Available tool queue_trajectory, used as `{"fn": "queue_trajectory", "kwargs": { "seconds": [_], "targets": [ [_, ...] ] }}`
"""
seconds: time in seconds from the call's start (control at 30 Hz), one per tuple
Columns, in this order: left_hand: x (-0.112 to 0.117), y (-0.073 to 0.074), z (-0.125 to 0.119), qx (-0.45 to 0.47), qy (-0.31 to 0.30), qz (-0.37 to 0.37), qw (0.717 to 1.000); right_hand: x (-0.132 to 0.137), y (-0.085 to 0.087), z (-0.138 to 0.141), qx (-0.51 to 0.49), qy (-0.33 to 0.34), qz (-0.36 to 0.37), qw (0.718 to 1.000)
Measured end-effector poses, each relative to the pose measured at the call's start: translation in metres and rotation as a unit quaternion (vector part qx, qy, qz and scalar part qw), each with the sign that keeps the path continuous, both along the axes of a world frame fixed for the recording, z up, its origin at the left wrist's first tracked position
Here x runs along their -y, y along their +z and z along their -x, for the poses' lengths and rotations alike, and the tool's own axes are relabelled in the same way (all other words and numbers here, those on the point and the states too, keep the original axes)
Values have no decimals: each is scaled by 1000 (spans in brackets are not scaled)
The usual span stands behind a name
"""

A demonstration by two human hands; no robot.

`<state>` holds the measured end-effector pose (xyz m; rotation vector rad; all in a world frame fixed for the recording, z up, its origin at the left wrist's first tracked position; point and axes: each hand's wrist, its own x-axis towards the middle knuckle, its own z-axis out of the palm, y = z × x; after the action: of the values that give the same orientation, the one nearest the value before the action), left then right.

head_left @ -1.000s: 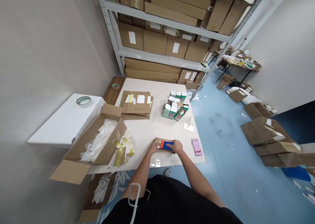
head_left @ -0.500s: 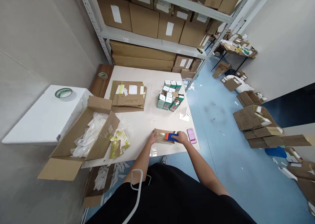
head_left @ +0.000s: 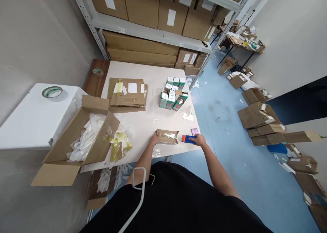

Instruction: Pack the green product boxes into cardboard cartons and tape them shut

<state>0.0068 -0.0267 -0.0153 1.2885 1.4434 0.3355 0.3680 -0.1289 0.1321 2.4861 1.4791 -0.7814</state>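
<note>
A small brown cardboard box [head_left: 167, 137] with shiny clear tape along it lies near the table's front edge. My left hand [head_left: 155, 138] grips its left end. Past the right end of the box, my right hand [head_left: 199, 140] is closed round a flat blue object with an orange end [head_left: 187, 139]; its exact kind is not clear. A gap separates that object from the box. Partly covered by my right hand, a phone with a pink screen [head_left: 194, 131] lies just beyond it.
Several green-and-white cartons [head_left: 173, 93] stand farther back, right of flattened cardboard [head_left: 129, 98]. On the left, an open cardboard box [head_left: 74, 137] holds white material, beside crumpled yellow tape [head_left: 120, 146]. Tape rolls [head_left: 52, 92] sit left. Shelving [head_left: 143, 30] rises behind the table.
My right hand has drawn the blue object rightward off the box, over toward the phone. My left hand remains on the box's left end. The camera view has shifted slightly.
</note>
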Motion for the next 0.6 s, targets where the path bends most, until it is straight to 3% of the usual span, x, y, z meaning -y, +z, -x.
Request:
{"fn": "queue_trajectory", "kwargs": {
  "seconds": [0.17, 0.33, 0.6],
  "targets": [
    [-5, 1, 6, 28, 7, 21, 999, 1, -4, 9, -8, -12, -9, 1000],
    [-15, 4, 25, 47, 10, 43, 998, -7, -9, 37, -18, -11, -27, 999],
    [-17, 14, 62, -19, 59, 12, 998, -27, -7, 87, -79, 12, -100, 992]
  ]
}}
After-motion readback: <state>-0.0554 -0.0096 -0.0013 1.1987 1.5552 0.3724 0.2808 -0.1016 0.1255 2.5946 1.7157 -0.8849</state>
